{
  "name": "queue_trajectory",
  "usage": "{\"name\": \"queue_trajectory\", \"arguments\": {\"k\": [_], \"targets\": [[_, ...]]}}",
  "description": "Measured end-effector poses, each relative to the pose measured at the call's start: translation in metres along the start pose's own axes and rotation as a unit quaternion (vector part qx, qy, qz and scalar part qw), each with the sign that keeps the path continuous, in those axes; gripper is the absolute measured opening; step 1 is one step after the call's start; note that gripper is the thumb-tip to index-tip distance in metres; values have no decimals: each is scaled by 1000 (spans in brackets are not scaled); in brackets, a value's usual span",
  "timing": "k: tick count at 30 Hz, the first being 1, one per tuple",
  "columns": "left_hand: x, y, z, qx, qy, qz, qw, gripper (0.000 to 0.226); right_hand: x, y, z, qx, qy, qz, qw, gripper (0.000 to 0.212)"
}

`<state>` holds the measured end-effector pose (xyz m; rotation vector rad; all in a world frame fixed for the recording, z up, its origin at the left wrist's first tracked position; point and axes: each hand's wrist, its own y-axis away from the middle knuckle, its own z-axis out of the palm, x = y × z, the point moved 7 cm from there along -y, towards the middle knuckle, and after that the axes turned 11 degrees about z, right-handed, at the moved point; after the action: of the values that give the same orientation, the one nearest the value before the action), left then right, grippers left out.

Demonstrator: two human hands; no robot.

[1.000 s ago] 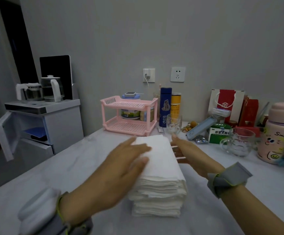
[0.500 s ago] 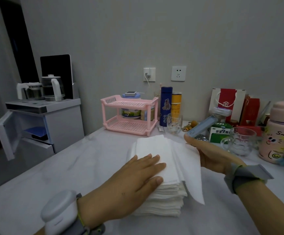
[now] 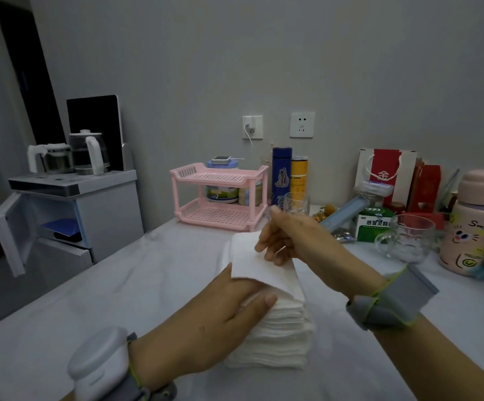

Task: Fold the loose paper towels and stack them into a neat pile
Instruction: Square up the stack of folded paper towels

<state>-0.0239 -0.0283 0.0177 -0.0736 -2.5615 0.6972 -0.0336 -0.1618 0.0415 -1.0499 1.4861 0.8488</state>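
Observation:
A thick pile of folded white paper towels (image 3: 275, 340) stands on the white table (image 3: 136, 287) in front of me. My left hand (image 3: 220, 319) lies flat on the pile's near left part, thumb stretched along the top. My right hand (image 3: 290, 241) pinches the top towel sheet (image 3: 263, 270) by its far edge and holds it folded leftward over the pile. That sheet drapes over the fingers of my left hand and hides them.
A pink two-tier rack (image 3: 220, 195) stands behind the pile. A small glass (image 3: 297, 204), a blue flask (image 3: 281, 175), a green medicine box (image 3: 375, 227), a glass mug (image 3: 408, 241) and a pink cartoon bottle (image 3: 472, 224) crowd the back right. A kettle cabinet (image 3: 73, 204) stands left of the table.
My right hand lifted the top sheet from the pile's right side and carried it leftward over the pile. My left hand stayed pressed on the pile, its fingers now covered.

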Motion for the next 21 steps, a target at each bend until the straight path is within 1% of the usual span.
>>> {"name": "queue_trajectory", "arguments": {"k": [1, 2, 3, 4, 5, 6, 7, 8, 10, 11, 12, 13, 14, 16, 18, 19, 21], "targets": [[0, 1, -5, 39, 11, -2, 999, 19, 0, 1, 2, 7, 39, -21, 999, 38], [-1, 3, -13, 96, 19, -6, 995, 24, -2, 3, 4, 11, 90, -40, 995, 32], [-3, 7, -21, 166, 29, -15, 986, 31, -2, 4, 5, 12, 143, -56, 988, 24], [-7, 15, -31, 238, 37, -37, 970, 33, -2, 5, 8, 7, 194, -66, 979, 15], [-14, 24, -38, 301, 54, -78, 949, 30, -2, 5, 11, 2, 244, -72, 967, 9], [-24, 33, -41, 342, 79, -136, 926, 31, 0, 6, 13, -2, 290, -75, 954, 5], [-34, 42, -40, 351, 110, -208, 906, 39, 1, 6, 15, -7, 328, -78, 941, 5], [-44, 50, -33, 321, 155, -284, 890, 49, 1, 6, 17, -12, 353, -79, 932, 9], [-53, 65, -8, 202, 257, -402, 855, 68, 2, 8, 21, -30, 378, -76, 922, 17], [-54, 72, 4, 144, 295, -436, 838, 75, 2, 9, 22, -39, 387, -75, 918, 21], [-54, 79, 13, 107, 321, -460, 821, 79, 3, 10, 24, -49, 398, -72, 913, 24], [-53, 83, 20, 93, 340, -473, 808, 81, 4, 10, 25, -56, 409, -70, 908, 27], [-53, 88, 24, 98, 355, -482, 795, 81, 5, 11, 27, -64, 419, -66, 903, 29], [-55, 90, 29, 150, 387, -497, 762, 71, 6, 11, 29, -74, 427, -59, 899, 31], [-57, 90, 28, 253, 418, -498, 716, 54, 6, 12, 30, -77, 428, -57, 899, 32], [-57, 90, 25, 309, 418, -489, 701, 42, 6, 12, 30, -77, 427, -56, 899, 32], [-58, 89, 13, 413, 378, -452, 694, 23, 6, 12, 29, -76, 425, -57, 900, 31]]}}
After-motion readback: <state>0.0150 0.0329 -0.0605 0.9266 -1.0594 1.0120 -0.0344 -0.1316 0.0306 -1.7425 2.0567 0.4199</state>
